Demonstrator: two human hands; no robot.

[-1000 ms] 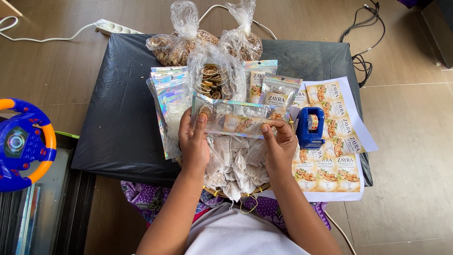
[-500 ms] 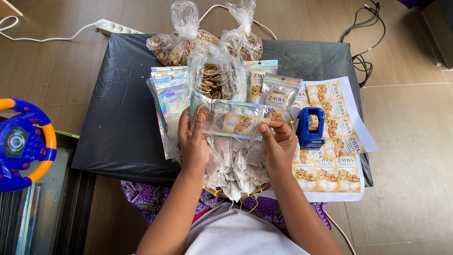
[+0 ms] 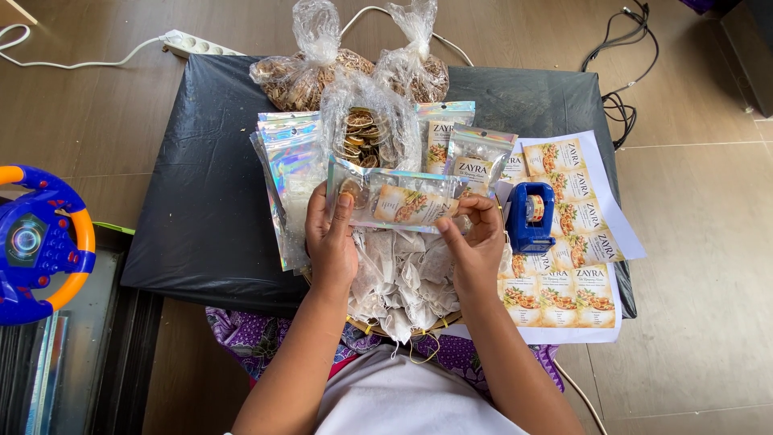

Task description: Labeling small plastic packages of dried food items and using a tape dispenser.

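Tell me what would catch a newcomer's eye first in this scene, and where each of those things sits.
First comes the shiny labelled pouch, held sideways between the left hand and the right hand over a basket of white tea bags at the near edge of the black-covered table. Next, the blue tape dispenser on label sheets to the right. Far left, off the table, sits a bright blue and orange toy steering wheel.

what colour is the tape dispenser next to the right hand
Blue, with a roll of tape inside; the tape dispenser shows best in the head view.
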